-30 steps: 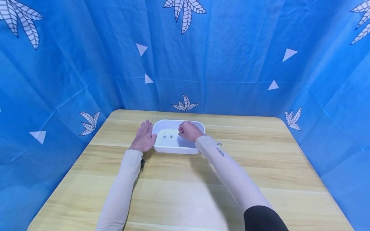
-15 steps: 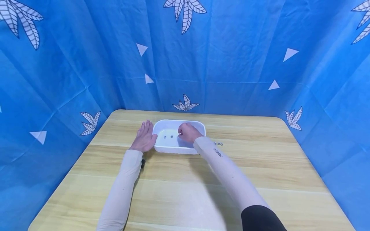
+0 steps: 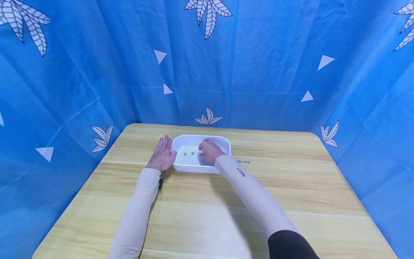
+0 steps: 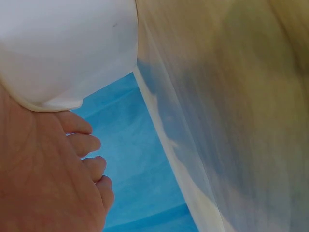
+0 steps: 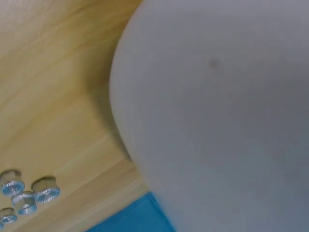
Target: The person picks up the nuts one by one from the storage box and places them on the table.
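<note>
A white rectangular tray (image 3: 197, 168) stands near the table's far side. Two small metal nuts (image 3: 192, 153) lie on its floor, left of the middle. My left hand (image 3: 160, 155) lies flat along the tray's left end, fingers straight and thumb at the rim; in the left wrist view its palm (image 4: 43, 164) is against the tray wall (image 4: 72, 53). My right hand (image 3: 211, 151) is down inside the tray's right half, index finger and thumb bent and a little apart. I cannot tell whether anything sits between them. The right wrist view shows only the tray's outer wall (image 5: 207, 116).
Several more metal nuts (image 5: 46, 189) sit together on the wooden table (image 3: 291, 172), right of the tray and beside my right forearm (image 3: 249, 190). A blue patterned curtain (image 3: 265, 72) surrounds the table's back and sides.
The right forearm has shifted slightly left and more of the nuts beside it show. My right index finger and thumb have spread a little. The left hand has stayed in place.
</note>
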`<state>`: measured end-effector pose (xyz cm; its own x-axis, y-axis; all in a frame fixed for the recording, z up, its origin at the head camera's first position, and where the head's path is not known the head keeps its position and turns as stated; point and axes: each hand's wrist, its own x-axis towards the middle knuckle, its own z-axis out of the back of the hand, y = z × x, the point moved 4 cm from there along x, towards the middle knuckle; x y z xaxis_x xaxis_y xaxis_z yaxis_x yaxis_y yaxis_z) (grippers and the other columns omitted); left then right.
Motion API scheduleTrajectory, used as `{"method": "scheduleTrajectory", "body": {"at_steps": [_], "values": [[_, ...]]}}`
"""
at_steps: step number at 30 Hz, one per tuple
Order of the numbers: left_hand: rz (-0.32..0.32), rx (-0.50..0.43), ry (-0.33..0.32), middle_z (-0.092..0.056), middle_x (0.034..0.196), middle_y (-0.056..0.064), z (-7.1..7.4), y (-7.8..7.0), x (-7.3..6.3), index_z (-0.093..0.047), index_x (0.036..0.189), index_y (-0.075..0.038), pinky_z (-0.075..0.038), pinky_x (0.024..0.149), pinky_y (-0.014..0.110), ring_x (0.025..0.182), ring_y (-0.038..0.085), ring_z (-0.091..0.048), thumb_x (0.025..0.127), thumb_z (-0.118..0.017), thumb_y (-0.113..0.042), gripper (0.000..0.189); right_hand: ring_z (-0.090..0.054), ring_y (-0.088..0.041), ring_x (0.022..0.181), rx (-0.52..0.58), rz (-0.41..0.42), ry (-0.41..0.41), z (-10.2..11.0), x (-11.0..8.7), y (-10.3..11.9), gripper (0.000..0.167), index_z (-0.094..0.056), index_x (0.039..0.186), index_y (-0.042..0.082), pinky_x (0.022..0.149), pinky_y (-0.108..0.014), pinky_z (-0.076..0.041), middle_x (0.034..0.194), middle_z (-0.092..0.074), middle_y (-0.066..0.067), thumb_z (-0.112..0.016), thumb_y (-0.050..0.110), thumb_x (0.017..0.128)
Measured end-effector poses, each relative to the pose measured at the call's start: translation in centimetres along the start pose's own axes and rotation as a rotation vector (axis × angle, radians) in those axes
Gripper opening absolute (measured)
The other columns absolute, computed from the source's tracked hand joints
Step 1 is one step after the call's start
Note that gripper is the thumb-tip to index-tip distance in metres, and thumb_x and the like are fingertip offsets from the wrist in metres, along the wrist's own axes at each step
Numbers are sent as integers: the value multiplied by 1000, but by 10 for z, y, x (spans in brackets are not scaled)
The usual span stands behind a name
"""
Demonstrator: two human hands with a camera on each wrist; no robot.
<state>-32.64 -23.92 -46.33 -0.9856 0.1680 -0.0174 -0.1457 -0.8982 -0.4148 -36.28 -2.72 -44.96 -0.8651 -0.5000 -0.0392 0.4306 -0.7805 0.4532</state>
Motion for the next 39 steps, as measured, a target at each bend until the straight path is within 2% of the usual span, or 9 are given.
{"method": "scheduleTrajectory", "body": {"at_steps": [8,14,18,22,25,27,32,35,39], "values": [[0,9,0,11,174,20,-1,1,1,1,163,5,-1,133,58,162,40,13,109,-25,-34,72,-62,-28,126,-7,-34,37,-9,3,-3,36,-67,133,-3,117,-37,-48,132,-66,-19,-62,4,98],[-5,13,-3,9,174,21,-1,-1,-1,1,163,6,-1,132,59,162,41,11,109,-25,-32,71,-60,-29,126,20,-62,10,-9,2,-7,36,-68,130,-4,119,-39,-46,131,-67,-18,-57,-5,95],[-3,16,-1,10,174,21,0,-1,-1,1,163,6,-1,132,59,162,41,12,109,-25,-32,71,-63,-31,124,32,-77,-3,-7,0,-8,35,-72,123,-4,116,-39,-49,128,-71,-18,-57,-8,92],[3,13,2,10,174,20,0,-1,-1,2,163,5,-1,133,59,162,41,12,109,-25,-33,72,-68,-30,116,54,-77,-8,-5,-3,-6,27,-76,110,-3,108,-39,-55,119,-76,-17,-59,-10,90],[7,16,5,10,174,21,0,0,-1,1,163,5,-1,133,58,162,41,11,108,-24,-34,72,-69,-29,111,57,-89,-1,-6,-4,-5,23,-76,106,-2,104,-37,-57,115,-77,-15,-59,-8,91],[8,18,9,10,174,20,-1,0,-1,2,163,5,-1,133,58,162,41,11,108,-24,-34,72,-69,-27,106,38,-92,18,-8,-5,-4,21,-75,105,-2,100,-36,-58,110,-76,-15,-58,-8,92],[6,11,7,8,174,22,-2,0,-1,0,163,5,-1,133,58,162,41,11,108,-25,-34,72,-64,-25,95,-98,-61,72,-12,-4,-2,21,-71,108,-3,99,-37,-56,102,-72,-15,-55,-3,96],[4,9,2,7,174,23,-1,0,-1,0,163,6,-1,133,58,162,41,11,108,-25,-33,72,-62,-25,95,-154,-48,82,-14,-2,-3,23,-71,112,-2,103,-38,-54,103,-71,-15,-54,1,97],[7,4,8,8,174,21,0,-1,0,0,163,5,-1,133,58,162,40,12,108,-25,-34,72,-65,-25,100,-144,-61,82,-14,-1,-4,26,-68,119,-2,105,-37,-55,109,-72,-16,-51,4,100]]}}
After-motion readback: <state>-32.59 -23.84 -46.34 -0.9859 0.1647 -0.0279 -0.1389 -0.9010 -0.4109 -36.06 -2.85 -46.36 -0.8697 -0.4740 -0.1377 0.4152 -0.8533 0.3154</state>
